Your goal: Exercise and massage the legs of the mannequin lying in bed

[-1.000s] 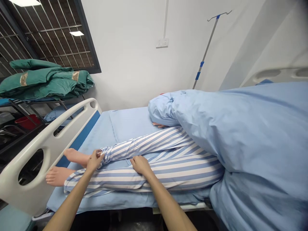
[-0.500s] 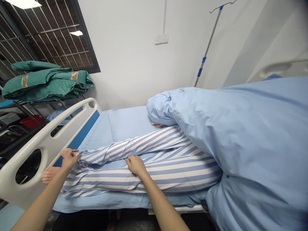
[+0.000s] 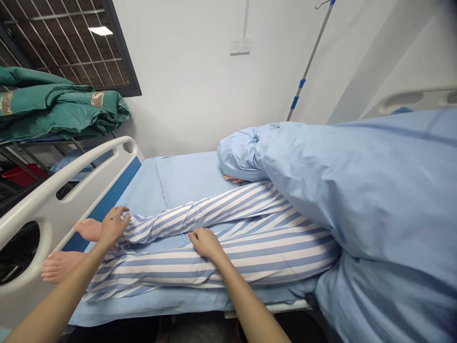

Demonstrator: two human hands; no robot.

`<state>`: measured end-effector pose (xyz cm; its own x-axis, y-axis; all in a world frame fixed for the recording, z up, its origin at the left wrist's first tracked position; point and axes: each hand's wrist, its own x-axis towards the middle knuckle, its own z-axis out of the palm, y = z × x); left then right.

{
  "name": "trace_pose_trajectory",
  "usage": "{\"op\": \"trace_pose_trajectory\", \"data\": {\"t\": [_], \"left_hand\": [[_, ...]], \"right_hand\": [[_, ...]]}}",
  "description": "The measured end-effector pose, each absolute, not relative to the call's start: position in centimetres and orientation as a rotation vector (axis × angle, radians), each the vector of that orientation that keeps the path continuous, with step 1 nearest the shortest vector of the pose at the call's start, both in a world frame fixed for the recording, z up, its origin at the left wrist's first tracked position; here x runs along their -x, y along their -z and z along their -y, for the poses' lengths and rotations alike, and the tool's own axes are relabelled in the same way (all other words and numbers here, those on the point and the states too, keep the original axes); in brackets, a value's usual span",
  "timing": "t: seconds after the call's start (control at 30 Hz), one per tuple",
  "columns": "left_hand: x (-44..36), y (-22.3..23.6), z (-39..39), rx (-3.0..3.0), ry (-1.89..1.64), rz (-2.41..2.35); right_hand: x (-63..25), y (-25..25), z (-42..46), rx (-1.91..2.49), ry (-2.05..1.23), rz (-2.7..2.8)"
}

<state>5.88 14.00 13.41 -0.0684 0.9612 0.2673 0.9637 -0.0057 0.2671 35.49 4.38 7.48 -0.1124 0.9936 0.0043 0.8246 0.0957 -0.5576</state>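
Note:
Blue-and-white striped trousers (image 3: 257, 245) cover the legs of a figure lying on the bed. Over the far leg's ankle is my left hand (image 3: 114, 226), its fingers apart and curved at the trouser cuff; the underside is hidden. My right hand (image 3: 205, 242) rests on the near leg around the knee, fingers together and curled over its inner side. Two bare feet, a far foot (image 3: 88, 229) and a near foot (image 3: 60, 266), stick out beyond the cuffs. A light-blue quilt (image 3: 364, 190) is folded back over the upper body, and fingertips (image 3: 233, 179) show under its edge.
A white bed end board (image 3: 39, 202) stands close beyond the feet. The light-blue sheet (image 3: 189, 178) lies along the wall side. An IV pole (image 3: 310, 59) rises behind the bed, and green folded bedding (image 3: 60, 107) sits at the back left.
My left hand has loosened from its pinch at the far trouser cuff and shifted slightly up the leg, fingers now apart. My right hand stays on the near leg. The view has shifted a little.

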Motion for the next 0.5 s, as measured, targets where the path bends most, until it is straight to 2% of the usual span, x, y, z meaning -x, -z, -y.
{"op": "trace_pose_trajectory", "data": {"t": [0.2,0.5], "left_hand": [[-8.3,-10.9,-15.1,2.315,0.850,2.243],[-7.5,-5.9,-16.1,1.997,0.349,2.318]], "right_hand": [[-35.4,-7.3,-4.6,1.777,-0.637,1.994],[-35.3,-6.8,-4.9,1.819,-0.650,1.984]]}}
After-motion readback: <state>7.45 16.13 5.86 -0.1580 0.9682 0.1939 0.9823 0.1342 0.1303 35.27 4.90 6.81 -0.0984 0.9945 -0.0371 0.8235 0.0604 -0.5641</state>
